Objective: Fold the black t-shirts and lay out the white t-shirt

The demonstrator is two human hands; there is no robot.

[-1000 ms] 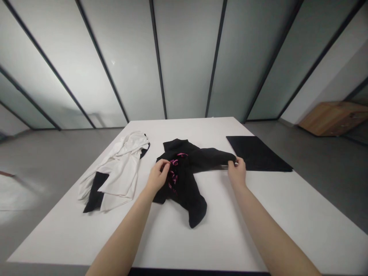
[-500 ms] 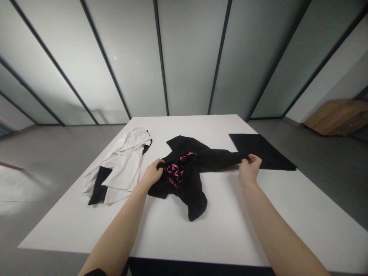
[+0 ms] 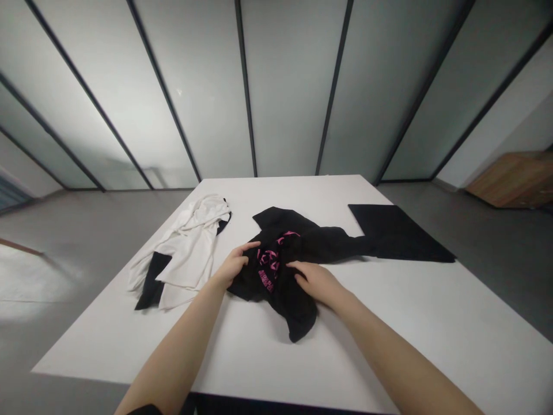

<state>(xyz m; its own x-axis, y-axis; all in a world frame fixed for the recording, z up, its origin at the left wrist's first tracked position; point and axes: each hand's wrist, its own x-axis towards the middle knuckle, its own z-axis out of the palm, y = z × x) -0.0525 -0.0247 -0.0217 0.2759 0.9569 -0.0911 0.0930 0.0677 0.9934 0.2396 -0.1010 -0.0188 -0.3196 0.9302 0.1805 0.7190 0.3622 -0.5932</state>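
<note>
And here's the black top (image 3: 302,242), mid-worktop (image 3: 389,323), its long axis running roughly from 9 to 3 o'clock! One long sleeve (image 3: 341,245) reaches out towards 3, narrowing as it meets the near-left part of the black sheet (image 3: 406,230). A rounded flap (image 3: 300,320) points to about 5, and a blunt corner juts to 11. Soft, matte fabric, rumpled through the middle, where the pink print (image 3: 268,262) creases.

My left hand (image 3: 235,264) is on the top's 9 o'clock side, forefinger stretched out, thumb beneath; whether it has caught a fold, I can't tell. My right hand (image 3: 315,281) lies over the 4 o'clock side, loosely open, fingers towards the print, thumb apart, touching the fabric.

Over at 9 to 10, a crumpled white garment (image 3: 190,248), thin and wrinkled, with black fabric (image 3: 154,279) showing at its near end. The sheet, flat, smooth and straight-edged, sits at 2 to 3 o'clock.
</note>
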